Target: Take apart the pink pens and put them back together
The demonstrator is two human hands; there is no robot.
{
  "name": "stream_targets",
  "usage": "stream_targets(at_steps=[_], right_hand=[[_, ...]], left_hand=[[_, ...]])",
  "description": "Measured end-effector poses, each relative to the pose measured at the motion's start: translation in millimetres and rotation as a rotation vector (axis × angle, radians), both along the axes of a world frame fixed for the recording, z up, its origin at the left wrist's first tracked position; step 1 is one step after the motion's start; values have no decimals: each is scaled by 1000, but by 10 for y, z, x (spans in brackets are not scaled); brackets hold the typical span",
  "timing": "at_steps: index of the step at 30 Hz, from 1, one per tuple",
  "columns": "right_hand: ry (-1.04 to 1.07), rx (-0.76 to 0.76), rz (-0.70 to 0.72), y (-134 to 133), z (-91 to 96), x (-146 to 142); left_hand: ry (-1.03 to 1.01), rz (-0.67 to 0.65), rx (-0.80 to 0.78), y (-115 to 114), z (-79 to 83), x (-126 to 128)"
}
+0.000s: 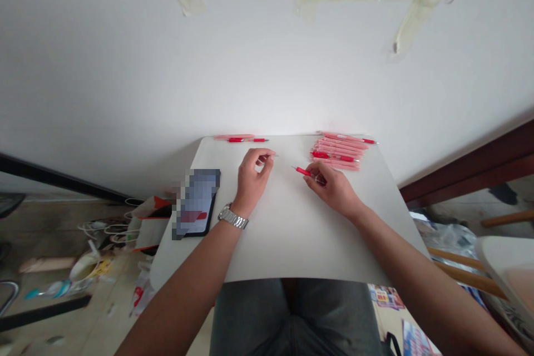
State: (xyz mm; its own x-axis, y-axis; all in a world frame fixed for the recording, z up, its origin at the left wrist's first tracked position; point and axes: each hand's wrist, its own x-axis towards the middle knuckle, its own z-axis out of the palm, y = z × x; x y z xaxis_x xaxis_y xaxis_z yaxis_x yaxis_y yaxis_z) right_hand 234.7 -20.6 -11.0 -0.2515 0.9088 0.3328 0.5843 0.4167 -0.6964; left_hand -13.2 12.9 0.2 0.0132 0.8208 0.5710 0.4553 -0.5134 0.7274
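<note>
Red pen [302, 171]: in the right hand, red front section with a thin pointed tip sticking out past the fingertips toward the left hand; rear section looks clear, mostly covered by the fingers.
Right hand [331, 186]: thumb and fingers pinched around the pen, over the table.
Left hand [253, 175]: thumb and index pinched together on a small pale piece [276, 155], its end just poking out toward the right; too small to identify.
Gap: pen tip and left fingertips face each other, apart.
Pile [340, 146]: slim pink sticks, stacked side by side just beyond the right fingers; a loose red pen [331, 156] on top, near the knuckles.
Far-edge pair: pink stick [233, 136] and another red pen [237, 140], beyond the left fingers.
Phone [199, 208]: left of the left fingers, near the wrist, partly pixelated.
Watch [233, 217]: metal band, left wrist.
Table [287, 245]: white, under both hands.
</note>
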Motion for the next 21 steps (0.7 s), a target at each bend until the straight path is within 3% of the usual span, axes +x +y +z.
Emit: stream_targets(at_steps=[9,21], right_hand=[[8,-20,1,-11,14,8],[-3,-7,-7,-7,27,9]], left_hand=[[68,167,-127,137,-119,-196],[218,196,-138,217,-251,-362]])
